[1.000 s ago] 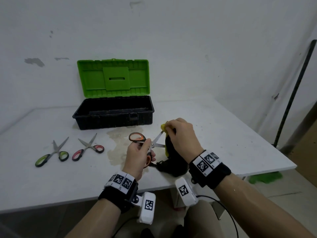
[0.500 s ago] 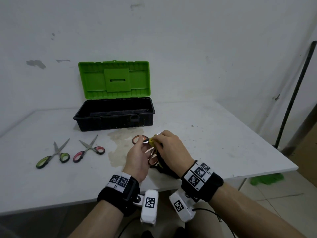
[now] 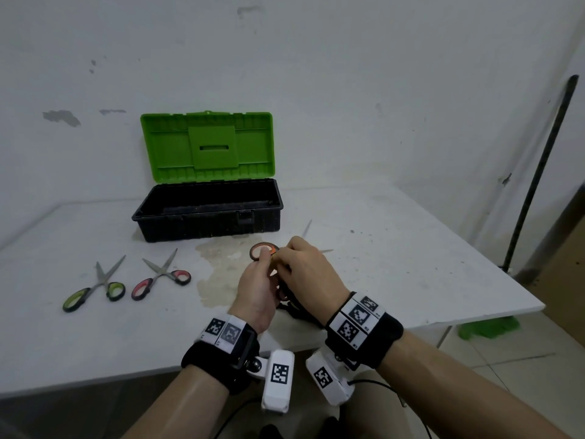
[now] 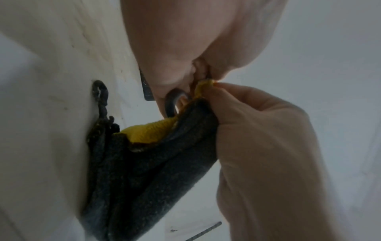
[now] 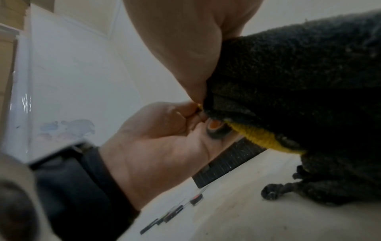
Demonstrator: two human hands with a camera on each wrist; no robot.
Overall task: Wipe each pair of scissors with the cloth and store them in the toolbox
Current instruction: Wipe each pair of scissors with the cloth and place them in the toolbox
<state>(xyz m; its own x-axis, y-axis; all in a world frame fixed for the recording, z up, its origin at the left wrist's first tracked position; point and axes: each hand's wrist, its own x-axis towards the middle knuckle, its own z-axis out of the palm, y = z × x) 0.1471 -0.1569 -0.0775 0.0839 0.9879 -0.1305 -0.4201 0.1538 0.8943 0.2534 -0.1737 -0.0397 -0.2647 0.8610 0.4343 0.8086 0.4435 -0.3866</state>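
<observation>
**Cloth drawn down to the scissor handles**

A second ago the right hand (image 3: pixel 305 274) pinched the cloth (image 4: pixel 156 156) near the blade tips, out toward 1 o'clock from the left hand (image 3: pixel 256 289). Now it sits close against the left hand, right at the handles, and the bare blades of the orange scissors (image 3: pixel 264 250) poke out past the knuckles at 1 and 3 o'clock. The toolbox (image 3: pixel 209 213), lid up, stays at 11 o'clock on the desk (image 3: pixel 395 248); the green scissors (image 3: pixel 95 288) and red scissors (image 3: pixel 161 275) lie where they were, at 9 o'clock, just beside each other and splayed.

The head view shows only one orange loop above the left thumb, with the cloth almost hidden under both hands. The left wrist view shows the cloth plainly: dark grey with a yellow edge, its upper corner pinched in the curled right fingers (image 4: pixel 230 101), its lower part hanging onto the desk, a cord loop trailing. The right wrist view shows the left fingers (image 5: pixel 181 112) curled round the scissors, the lower orange loop resting in the palm, touching the cloth's yellow edge.
</observation>
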